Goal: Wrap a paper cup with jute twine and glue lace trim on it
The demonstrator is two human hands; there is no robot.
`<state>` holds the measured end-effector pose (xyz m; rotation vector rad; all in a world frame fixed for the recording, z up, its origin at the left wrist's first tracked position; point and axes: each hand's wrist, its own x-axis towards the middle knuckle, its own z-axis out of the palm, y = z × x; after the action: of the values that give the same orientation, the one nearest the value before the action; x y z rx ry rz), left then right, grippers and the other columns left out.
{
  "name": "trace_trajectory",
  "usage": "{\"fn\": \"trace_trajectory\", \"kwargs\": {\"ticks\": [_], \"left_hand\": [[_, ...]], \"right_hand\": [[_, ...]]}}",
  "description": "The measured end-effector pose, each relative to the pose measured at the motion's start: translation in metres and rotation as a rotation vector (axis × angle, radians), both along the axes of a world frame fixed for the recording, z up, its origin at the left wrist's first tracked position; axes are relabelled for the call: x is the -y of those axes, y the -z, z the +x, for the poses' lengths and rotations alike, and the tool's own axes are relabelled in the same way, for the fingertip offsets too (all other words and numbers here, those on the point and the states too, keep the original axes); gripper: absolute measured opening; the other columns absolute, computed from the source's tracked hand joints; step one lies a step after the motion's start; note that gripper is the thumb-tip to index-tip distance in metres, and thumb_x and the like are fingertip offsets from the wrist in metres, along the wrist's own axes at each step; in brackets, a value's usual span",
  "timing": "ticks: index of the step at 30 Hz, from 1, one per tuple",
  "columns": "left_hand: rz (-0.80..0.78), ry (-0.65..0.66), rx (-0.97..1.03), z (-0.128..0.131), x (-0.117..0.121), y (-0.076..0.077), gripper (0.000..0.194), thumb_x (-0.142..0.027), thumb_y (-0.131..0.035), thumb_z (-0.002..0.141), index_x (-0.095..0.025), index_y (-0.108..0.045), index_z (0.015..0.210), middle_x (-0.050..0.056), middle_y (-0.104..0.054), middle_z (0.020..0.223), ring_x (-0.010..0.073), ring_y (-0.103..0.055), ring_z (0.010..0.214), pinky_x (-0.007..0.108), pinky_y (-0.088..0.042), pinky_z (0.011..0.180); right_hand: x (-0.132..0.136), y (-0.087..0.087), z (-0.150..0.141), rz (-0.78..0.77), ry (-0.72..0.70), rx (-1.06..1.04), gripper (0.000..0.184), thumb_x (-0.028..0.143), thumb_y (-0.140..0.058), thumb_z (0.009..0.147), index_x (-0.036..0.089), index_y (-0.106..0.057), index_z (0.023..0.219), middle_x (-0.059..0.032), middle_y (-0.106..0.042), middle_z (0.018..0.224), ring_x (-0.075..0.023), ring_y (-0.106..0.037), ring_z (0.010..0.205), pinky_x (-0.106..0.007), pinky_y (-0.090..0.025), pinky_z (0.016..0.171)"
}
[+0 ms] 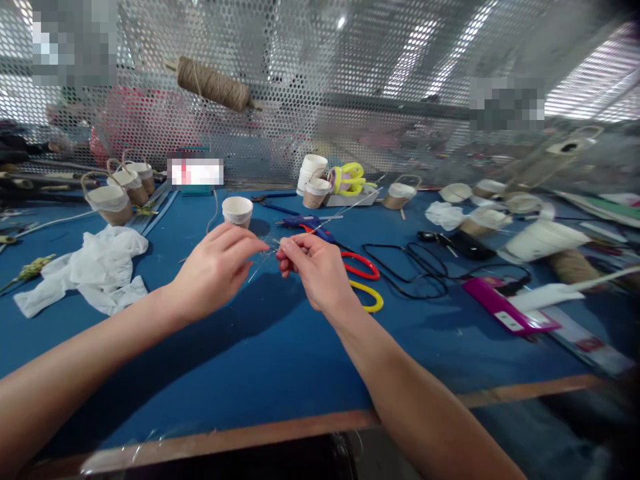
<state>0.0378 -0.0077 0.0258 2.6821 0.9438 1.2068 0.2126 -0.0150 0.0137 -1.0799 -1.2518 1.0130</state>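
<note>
Over the middle of the blue table, my right hand [317, 267] is closed in a pinch on a thin, pale strand [345, 212], which runs up and to the right from the fingers. Facing it, my left hand [215, 270] has its fingers bent together at the fine, clear wisps [265, 253] between the hands; what its fingertips hold is too small to make out. Behind the left hand stands a small paper cup [237, 210] with a white rim. A blue glue gun [313, 227] lies behind the right hand. Red and yellow loop handles [369, 297] show beside the right wrist, partly hidden.
White crumpled cloth [95, 267] lies left, below several handled cups [111, 203]. Right are a black cable [415, 267], a magenta power strip [507, 307] and more cups [485, 220]. A twine spool [213, 83] hangs on the mesh. Wood edges the table [280, 432].
</note>
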Motion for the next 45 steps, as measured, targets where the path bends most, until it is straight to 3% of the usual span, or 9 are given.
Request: {"fn": "trace_trajectory", "kwargs": {"ticks": [4, 11, 15, 20, 23, 25, 30, 33, 45], "left_hand": [[0.500, -0.012, -0.307, 0.001, 0.001, 0.003, 0.021, -0.013, -0.041, 0.090, -0.015, -0.062, 0.090, 0.010, -0.066, 0.091, 0.0195, -0.057, 0.082, 0.031, -0.045, 0.067], [0.538, 0.088, -0.210, -0.003, -0.003, 0.009, 0.015, -0.013, -0.048, 0.088, -0.015, -0.062, 0.084, 0.007, -0.066, 0.079, 0.0165, -0.055, 0.074, 0.029, -0.045, 0.066], [0.064, 0.055, 0.167, 0.003, 0.000, 0.009, 0.006, -0.017, -0.059, 0.082, -0.016, -0.064, 0.078, 0.005, -0.066, 0.077, 0.0137, -0.058, 0.071, 0.027, -0.048, 0.067], [-1.080, 0.111, 0.768, 0.012, -0.001, 0.015, 0.011, -0.024, -0.066, 0.072, -0.015, -0.061, 0.070, -0.001, -0.060, 0.062, 0.0081, -0.052, 0.053, 0.022, -0.044, 0.053], [-1.341, 0.141, 0.827, 0.011, -0.005, 0.018, 0.014, -0.025, -0.069, 0.068, -0.014, -0.059, 0.069, -0.001, -0.059, 0.061, 0.0082, -0.053, 0.053, 0.023, -0.045, 0.054], [-1.176, 0.115, 0.706, 0.007, -0.007, 0.015, 0.016, -0.026, -0.070, 0.067, -0.014, -0.061, 0.074, 0.001, -0.062, 0.066, 0.0108, -0.057, 0.059, 0.026, -0.047, 0.059], [-0.051, 0.121, 0.104, -0.007, -0.009, -0.004, 0.014, -0.016, -0.056, 0.082, -0.015, -0.064, 0.093, 0.010, -0.067, 0.093, 0.0192, -0.060, 0.089, 0.035, -0.047, 0.080], [0.376, 0.145, -0.192, -0.012, -0.012, -0.009, 0.022, -0.009, -0.044, 0.087, -0.016, -0.064, 0.090, 0.009, -0.067, 0.091, 0.0195, -0.058, 0.088, 0.034, -0.046, 0.075], [0.668, 0.087, -0.273, -0.007, -0.009, 0.003, 0.015, -0.015, -0.050, 0.088, -0.016, -0.062, 0.078, 0.005, -0.065, 0.074, 0.0153, -0.054, 0.070, 0.028, -0.041, 0.059]], "right_hand": [[0.001, -0.002, -0.002, -0.044, -0.016, -0.045, 0.026, 0.038, -0.067, 0.070, 0.015, -0.058, 0.065, 0.0015, -0.057, 0.056, -0.0088, -0.052, 0.047, -0.024, -0.044, 0.044], [0.003, -0.004, -0.003, -0.085, -0.067, -0.104, 0.026, 0.038, -0.069, 0.069, 0.015, -0.058, 0.067, 0.0013, -0.058, 0.058, -0.0087, -0.053, 0.051, -0.023, -0.045, 0.047], [0.004, -0.004, -0.003, -0.034, -0.060, -0.139, 0.021, 0.034, -0.067, 0.072, 0.015, -0.058, 0.069, 0.0013, -0.060, 0.060, -0.0090, -0.055, 0.052, -0.023, -0.047, 0.048], [0.007, -0.004, -0.006, 0.049, -0.008, -0.053, 0.017, 0.031, -0.063, 0.077, 0.016, -0.058, 0.071, 0.0015, -0.061, 0.061, -0.0093, -0.057, 0.052, -0.024, -0.048, 0.049], [0.005, -0.003, -0.004, 0.075, 0.010, 0.041, 0.018, 0.032, -0.062, 0.077, 0.016, -0.058, 0.070, 0.0011, -0.061, 0.060, -0.0094, -0.056, 0.051, -0.024, -0.049, 0.049], [0.003, -0.001, -0.002, 0.049, 0.009, 0.057, 0.019, 0.032, -0.062, 0.077, 0.015, -0.058, 0.069, 0.0008, -0.060, 0.059, -0.0092, -0.056, 0.050, -0.024, -0.048, 0.047], [-0.003, -0.002, 0.002, -0.050, 0.038, 0.010, 0.021, 0.031, -0.063, 0.075, 0.014, -0.058, 0.065, 0.0016, -0.058, 0.056, -0.0077, -0.053, 0.046, -0.022, -0.046, 0.044], [-0.003, -0.005, 0.003, -0.082, 0.030, -0.002, 0.021, 0.030, -0.064, 0.074, 0.013, -0.057, 0.063, 0.0022, -0.057, 0.054, -0.0070, -0.052, 0.044, -0.022, -0.045, 0.043], [0.001, -0.002, -0.003, -0.076, -0.016, -0.062, 0.020, 0.031, -0.065, 0.073, 0.014, -0.058, 0.066, 0.0017, -0.058, 0.056, -0.0077, -0.053, 0.048, -0.022, -0.046, 0.045]]}}
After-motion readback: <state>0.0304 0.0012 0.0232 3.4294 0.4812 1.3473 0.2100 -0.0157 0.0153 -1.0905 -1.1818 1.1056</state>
